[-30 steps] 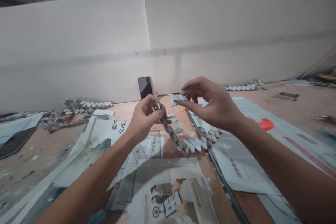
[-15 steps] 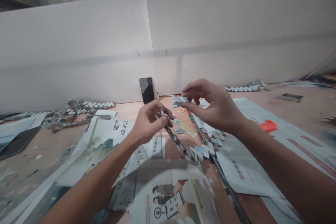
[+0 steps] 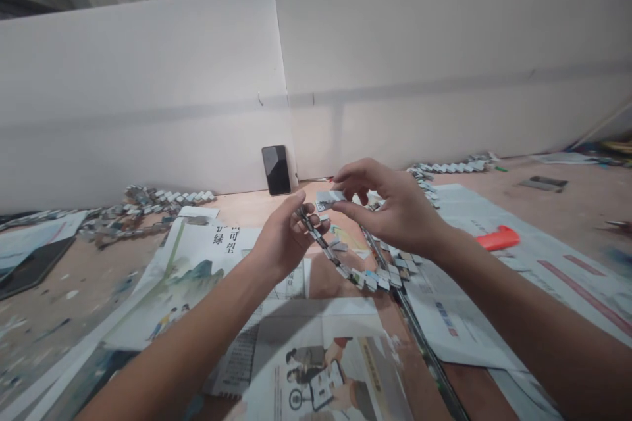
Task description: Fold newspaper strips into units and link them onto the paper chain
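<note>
My left hand (image 3: 289,230) is closed round the end of a zigzag chain of folded paper (image 3: 340,268). From its fingers the chain sags down and runs to the right across the table. Just beside that end, my right hand (image 3: 382,207) pinches a small folded paper strip (image 3: 328,198) between thumb and fingers. The strip is pale with dark print and lies close to the left fingertips; whether it touches the chain I cannot tell. A few loose paper scraps (image 3: 340,245) rest on the table beneath my hands.
A black phone (image 3: 276,170) leans against the white partition (image 3: 197,92). Newspaper sheets (image 3: 316,316) cover much of the table. More folded chains lie at the left (image 3: 148,200). An orange-red tool (image 3: 500,238) sits at the right, and a long dark strip (image 3: 429,352) runs toward me.
My right hand has moved slightly left and down, bringing the folded strip closer to the chain's end. My left hand has turned, with its thumb now pointing up.
</note>
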Demonstrator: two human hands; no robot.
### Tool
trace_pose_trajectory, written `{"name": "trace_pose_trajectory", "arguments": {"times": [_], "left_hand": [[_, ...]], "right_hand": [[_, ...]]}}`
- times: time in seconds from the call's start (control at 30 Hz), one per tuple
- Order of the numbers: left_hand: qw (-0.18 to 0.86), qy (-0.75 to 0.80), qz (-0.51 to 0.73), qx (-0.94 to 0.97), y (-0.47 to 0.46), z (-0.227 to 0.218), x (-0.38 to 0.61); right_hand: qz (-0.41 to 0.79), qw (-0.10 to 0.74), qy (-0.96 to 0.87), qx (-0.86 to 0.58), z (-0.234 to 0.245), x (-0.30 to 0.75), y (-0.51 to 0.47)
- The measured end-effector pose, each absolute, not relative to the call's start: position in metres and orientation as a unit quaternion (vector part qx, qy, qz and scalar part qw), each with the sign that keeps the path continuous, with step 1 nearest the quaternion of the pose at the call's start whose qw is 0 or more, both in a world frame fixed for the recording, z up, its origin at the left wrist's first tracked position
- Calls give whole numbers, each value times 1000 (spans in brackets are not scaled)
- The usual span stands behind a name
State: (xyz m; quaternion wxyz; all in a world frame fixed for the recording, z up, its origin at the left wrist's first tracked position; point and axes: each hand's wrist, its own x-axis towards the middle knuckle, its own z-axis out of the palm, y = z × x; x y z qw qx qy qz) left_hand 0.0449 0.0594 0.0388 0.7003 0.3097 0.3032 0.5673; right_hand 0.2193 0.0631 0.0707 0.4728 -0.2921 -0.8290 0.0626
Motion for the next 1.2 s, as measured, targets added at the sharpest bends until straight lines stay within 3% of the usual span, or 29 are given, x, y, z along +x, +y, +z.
{"name": "trace_pose_trajectory", "arguments": {"times": [0.27, 0.5, 1.2], "left_hand": [[740, 334, 538, 226, 55, 40, 50], [756, 322, 527, 219, 55, 40, 51], [766, 368, 444, 284, 61, 39, 43]], "right_hand": [[68, 386, -866, -312, 61, 213, 65], [70, 377, -869, -314, 60, 214, 65], [-100, 270, -884, -368, 69, 214, 52]]}}
